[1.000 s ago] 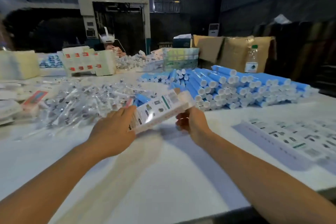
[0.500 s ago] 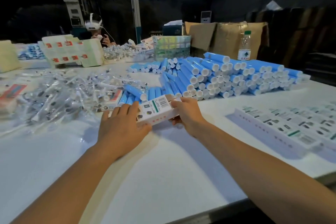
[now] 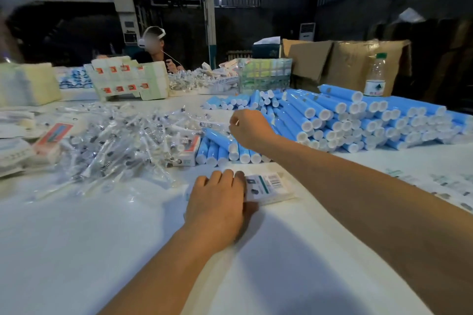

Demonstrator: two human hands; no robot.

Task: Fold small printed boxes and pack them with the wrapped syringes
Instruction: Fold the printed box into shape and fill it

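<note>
The left hand rests flat on the printed box. At twelve o'clock the right hand pinches loosely over the wrapped syringes. The slippery wrap may slide free, or the box may spring open.

Two bare forearms and hands, seen from the wearer's head

No sleeve, glove, watch, ring or band is seen on either limb: the left hand and the right hand are uncovered, and both forearms are shown bare from the wrists back to the lower frame edge. Short, unpainted nails are made out on the left fingers. The right forearm is rendered broader near the lower right corner by the wide-angle lens. No clothing is visible behind the hands.
</note>
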